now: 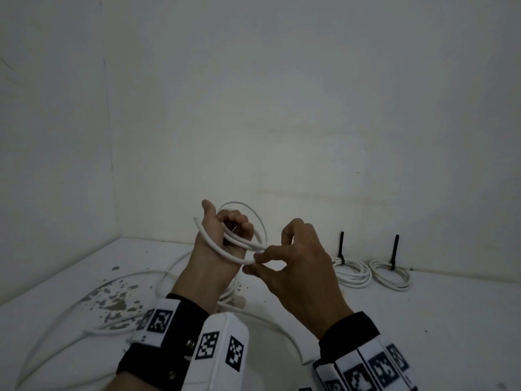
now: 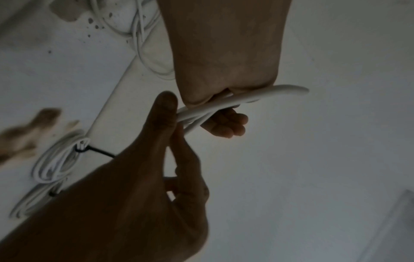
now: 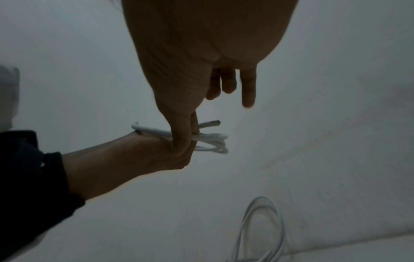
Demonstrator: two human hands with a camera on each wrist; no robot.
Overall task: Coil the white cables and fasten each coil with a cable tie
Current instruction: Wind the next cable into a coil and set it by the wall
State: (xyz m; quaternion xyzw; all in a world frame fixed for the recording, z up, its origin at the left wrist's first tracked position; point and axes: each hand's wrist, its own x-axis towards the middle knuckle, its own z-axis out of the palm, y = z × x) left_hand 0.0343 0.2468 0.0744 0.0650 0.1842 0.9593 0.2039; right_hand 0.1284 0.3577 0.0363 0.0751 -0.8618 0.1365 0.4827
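- Head view: the left hand [image 1: 222, 235] is raised over the white surface [image 1: 423, 320], its fingers curled round a white cable coil [image 1: 248, 230] whose loops rise toward 12 o'clock and sweep down across the wrist toward 6 o'clock.
- The right hand [image 1: 298, 266], at 3 o'clock from the left, pinches the coil's lower strand between thumb and forefinger; the other fingers arch loosely above.
- At 3 o'clock from the hands, against the wall [image 1: 253, 108], two finished coils lie side by side: the nearer coil [image 1: 352, 273] and the farther coil [image 1: 390, 275], each bound by a black cable tie [image 1: 341, 244] with its tail standing upright.
- Loose white cable [image 1: 84, 309] sprawls over the surface at 8 o'clock, across dark chipped patches [image 1: 115, 300].
- Left wrist view: the left hand [image 2: 224, 70] wraps the coil strands [image 2: 246, 95], fingertips folded beneath; the right hand [image 2: 145, 177] reaches in from 7 o'clock, its thumb against the strands. A tied coil [image 2: 56, 163] lies at 8 o'clock.
- Right wrist view: the right hand [image 3: 190, 88] pinches the coil [image 3: 208, 138] at its fingertips, the remaining fingers hanging apart; the left hand [image 3: 139, 156] comes from 9 o'clock. One coil [image 3: 262, 228] rests at 5 o'clock.
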